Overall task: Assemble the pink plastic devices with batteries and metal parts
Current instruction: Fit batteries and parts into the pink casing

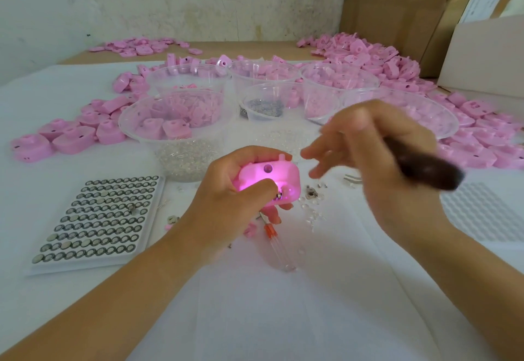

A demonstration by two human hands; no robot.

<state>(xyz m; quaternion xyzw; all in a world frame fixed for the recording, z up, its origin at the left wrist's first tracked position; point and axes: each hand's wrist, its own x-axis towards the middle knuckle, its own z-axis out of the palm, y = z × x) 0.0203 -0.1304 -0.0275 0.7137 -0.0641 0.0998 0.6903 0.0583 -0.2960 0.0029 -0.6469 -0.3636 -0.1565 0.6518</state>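
My left hand (226, 193) grips a pink plastic device (269, 182) that glows inside, its thumb pressing near a small metal part at the lower edge. My right hand (377, 145) hovers just right of it, blurred, holding a dark tool handle (425, 166) in the palm with the fingers spread toward the device. A white tray of button batteries (96, 219) lies at the left. Small metal parts (313, 192) sit on the white sheet beside the device.
Several clear plastic tubs (175, 117) with pink pieces, clear beads and metal bits stand behind my hands. Heaps of pink shells (377, 57) cover the back and both sides. An orange-tipped clear screwdriver (273, 243) lies below the device. Cardboard boxes (397, 6) stand at the back right.
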